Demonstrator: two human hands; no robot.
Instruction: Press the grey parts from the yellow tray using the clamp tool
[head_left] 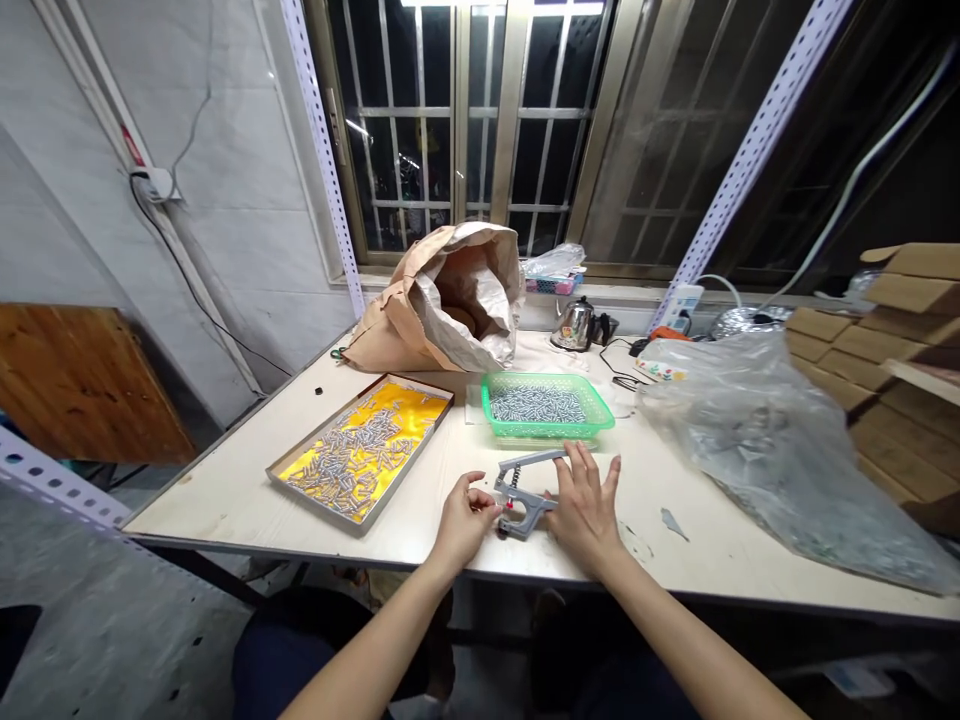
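Note:
Near the table's front edge, my right hand (583, 500) grips the handles of grey snap-fastener pliers (525, 512), which lie with the jaws to the left. A dark spring shows between the spread handles, and a small red part sits at the jaw. My left hand (466, 515) is pinched at the jaw, thumb and finger together; whatever small thing they hold is too small to make out. Just behind the pliers stands a green plastic basket (551, 432) filled with small metal pieces (536, 404). To the left, a shallow tray (405, 478) with a yellow bottom bears many small metal tubes (349, 465).
A large paper sack (397, 335) lies open at the back. A kettle (574, 325) and a power strip (681, 308) with cables stand behind the basket. On the right are a clear plastic bag (772, 440) and stacked cardboard boxes (900, 400). A grey scrap (673, 523) lies near my right hand.

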